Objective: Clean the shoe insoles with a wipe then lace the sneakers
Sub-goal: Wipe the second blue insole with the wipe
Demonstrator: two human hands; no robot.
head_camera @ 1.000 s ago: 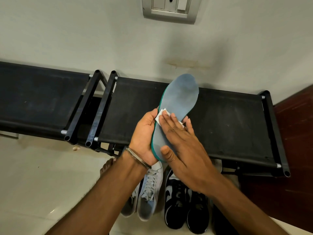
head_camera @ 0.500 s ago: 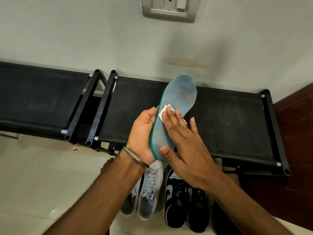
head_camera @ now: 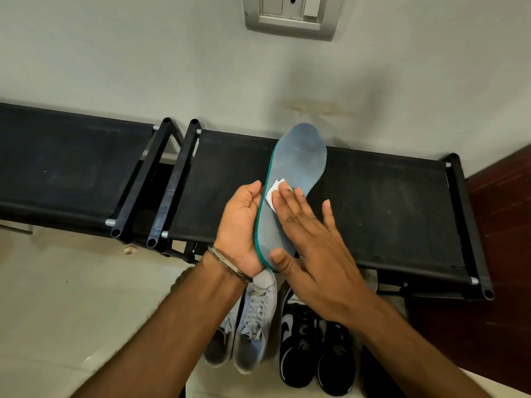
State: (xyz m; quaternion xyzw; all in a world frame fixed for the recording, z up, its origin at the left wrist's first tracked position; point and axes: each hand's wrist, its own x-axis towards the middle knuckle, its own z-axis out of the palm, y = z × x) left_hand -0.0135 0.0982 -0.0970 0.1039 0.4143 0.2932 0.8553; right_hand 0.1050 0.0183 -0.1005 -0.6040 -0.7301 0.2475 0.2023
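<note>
Head view. The left hand (head_camera: 244, 225) holds a grey-blue foam insole with a teal edge (head_camera: 293, 185) from beneath, palm cupped under its heel half, thumb tip at the insole's left edge. The insole is raised above the black fabric-topped table (head_camera: 388, 208), toe end pointing toward 12 o'clock and tilted slightly toward 1 o'clock. The right hand (head_camera: 313, 248) lies flat on the insole's upper face, fingers straight and spread, pressing a small folded white wipe (head_camera: 272, 193) against the surface under the first two fingertips; the wipe shows at 11 o'clock from that hand, around mid-length of the insole. The right thumb rests at the heel end. A thin metal bangle (head_camera: 230, 264) circles the left wrist.

On the pale tiled floor (head_camera: 71, 311), at 6 o'clock from the hands, a pair of pale grey laced sneakers (head_camera: 253, 326) stands just beside a pair of black and white sneakers (head_camera: 310, 340), toes under the table. A second black fabric-topped rack (head_camera: 63, 168) adjoins at 9 o'clock. A grey wall switch plate (head_camera: 290, 15) sits at 12 o'clock.
</note>
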